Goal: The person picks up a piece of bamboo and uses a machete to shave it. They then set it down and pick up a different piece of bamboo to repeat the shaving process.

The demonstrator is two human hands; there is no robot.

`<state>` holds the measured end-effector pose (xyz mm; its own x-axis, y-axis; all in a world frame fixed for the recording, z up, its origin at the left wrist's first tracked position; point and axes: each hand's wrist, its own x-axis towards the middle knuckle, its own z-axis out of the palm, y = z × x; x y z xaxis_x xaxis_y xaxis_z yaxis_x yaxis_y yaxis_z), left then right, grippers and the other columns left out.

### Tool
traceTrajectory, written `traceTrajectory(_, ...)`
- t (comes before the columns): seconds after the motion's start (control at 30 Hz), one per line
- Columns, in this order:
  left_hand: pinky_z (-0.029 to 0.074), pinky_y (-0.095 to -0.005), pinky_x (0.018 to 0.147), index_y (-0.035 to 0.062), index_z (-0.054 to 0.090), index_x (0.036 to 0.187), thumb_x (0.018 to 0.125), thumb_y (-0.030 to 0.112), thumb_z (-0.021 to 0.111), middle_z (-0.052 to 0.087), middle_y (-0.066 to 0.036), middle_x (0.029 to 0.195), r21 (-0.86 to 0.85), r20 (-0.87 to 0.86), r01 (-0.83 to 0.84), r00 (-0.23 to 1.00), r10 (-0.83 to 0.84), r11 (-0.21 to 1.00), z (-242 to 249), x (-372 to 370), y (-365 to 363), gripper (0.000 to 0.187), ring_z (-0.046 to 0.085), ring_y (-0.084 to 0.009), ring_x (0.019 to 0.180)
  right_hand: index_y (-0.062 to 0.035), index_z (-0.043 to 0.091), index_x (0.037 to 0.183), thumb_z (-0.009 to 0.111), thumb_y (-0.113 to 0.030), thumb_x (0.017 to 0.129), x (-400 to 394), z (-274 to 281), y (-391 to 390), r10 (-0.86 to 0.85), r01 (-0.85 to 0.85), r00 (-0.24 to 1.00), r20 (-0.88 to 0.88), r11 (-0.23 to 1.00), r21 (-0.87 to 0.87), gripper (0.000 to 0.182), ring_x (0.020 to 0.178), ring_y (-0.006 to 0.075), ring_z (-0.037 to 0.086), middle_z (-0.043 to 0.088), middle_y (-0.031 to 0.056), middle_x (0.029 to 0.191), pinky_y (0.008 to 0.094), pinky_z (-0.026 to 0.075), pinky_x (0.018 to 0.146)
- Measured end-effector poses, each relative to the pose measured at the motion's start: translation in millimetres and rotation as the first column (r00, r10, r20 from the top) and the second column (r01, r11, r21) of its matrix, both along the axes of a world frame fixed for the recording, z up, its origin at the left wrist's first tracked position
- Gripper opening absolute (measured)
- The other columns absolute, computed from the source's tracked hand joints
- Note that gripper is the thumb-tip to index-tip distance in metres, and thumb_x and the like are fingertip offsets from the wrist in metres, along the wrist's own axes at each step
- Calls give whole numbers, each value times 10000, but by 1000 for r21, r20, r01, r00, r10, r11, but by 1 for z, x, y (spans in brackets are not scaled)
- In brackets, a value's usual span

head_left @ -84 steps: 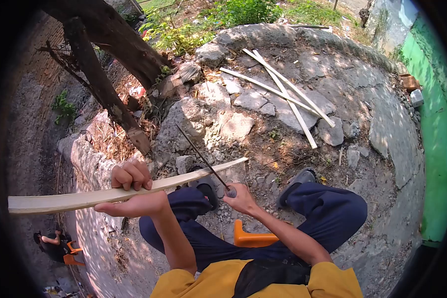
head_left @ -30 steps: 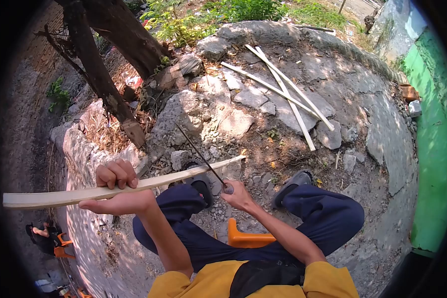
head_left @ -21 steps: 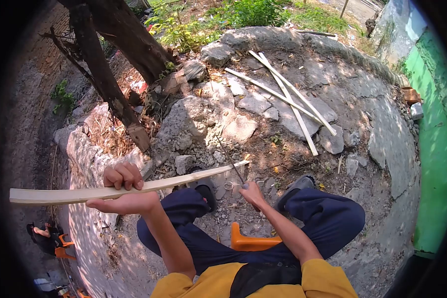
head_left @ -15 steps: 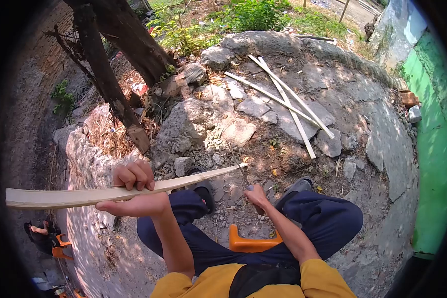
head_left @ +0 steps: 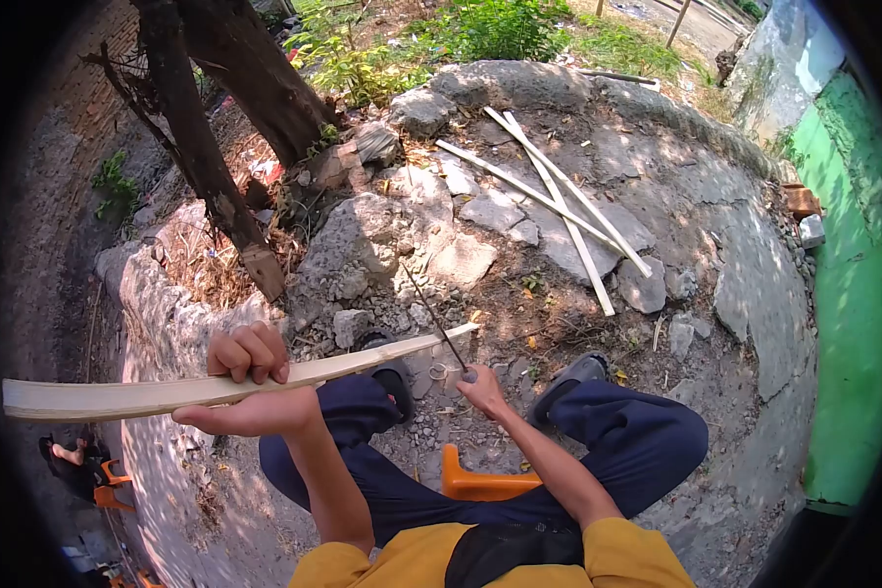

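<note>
My left hand [head_left: 250, 387] is closed around the middle of a long, pale bamboo strip [head_left: 372, 359], fingers over the top edge and thumb along the lower side. The strip crosses in front of my left knee, wide at its left end and narrowing toward the right. In my right hand [head_left: 482, 392] is a knife [head_left: 429, 304], its long, thin, dark blade pointing up and to the left. That blade overlaps the strip close to its narrow end. My right fingers hide most of the knife's handle.
Several pale strips [head_left: 559, 201] lie crossed on broken concrete ahead. An orange stool [head_left: 480, 480] shows between my legs. Rubble and a tree trunk [head_left: 245, 88] stand at the left, a green wall [head_left: 848, 294] at the right. Another person [head_left: 73, 470] sits at the far left.
The knife has tilted up and left, so more of its blade shows. My right hand has shifted slightly left. The left hand keeps its hold on the strip.
</note>
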<state>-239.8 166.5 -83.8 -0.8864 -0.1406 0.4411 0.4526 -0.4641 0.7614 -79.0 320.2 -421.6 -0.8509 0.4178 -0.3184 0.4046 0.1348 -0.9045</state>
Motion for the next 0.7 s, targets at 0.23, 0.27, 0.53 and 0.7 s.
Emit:
traceTrajectory(0.23, 156, -232, 382, 157, 257, 621, 835, 904, 244, 257, 7, 473, 15, -16, -14, 1000, 14, 1000, 0, 2, 0, 777, 211, -81, 407, 22, 643, 711, 654, -238, 754, -2, -67, 27, -100, 107, 932, 349, 994, -1, 264, 540, 240, 618, 626, 104, 594, 399, 484, 555)
traceTrajectory(0.27, 157, -229, 382, 159, 262, 620, 839, 899, 244, 257, 9, 472, 26, -15, -10, 1000, 10, 1000, -1, -1, -2, 772, 207, -79, 403, 17, 619, 698, 651, -214, 758, -2, -70, 24, -84, 112, 947, 310, 991, -71, 241, 534, 230, 611, 601, 89, 574, 394, 476, 545)
traceTrajectory(0.53, 162, -240, 372, 174, 245, 624, 828, 902, 293, 241, 11, 469, 24, -22, 8, 1000, -8, 1000, -2, -12, -9, 758, 192, -84, 397, 5, 608, 756, 657, -185, 723, -10, -71, 15, -17, 18, 998, 60, 1000, 0, 199, 631, 237, 593, 610, 121, 669, 384, 463, 613)
traceTrajectory(0.7, 146, -251, 380, 168, 252, 608, 812, 924, 264, 261, 20, 456, 40, -124, 261, 959, -254, 965, -11, -13, -13, 783, 212, -84, 377, 0, 647, 801, 660, -220, 717, -21, -69, 31, 3, -18, 982, 188, 997, 79, 236, 700, 298, 636, 646, 172, 726, 418, 481, 664)
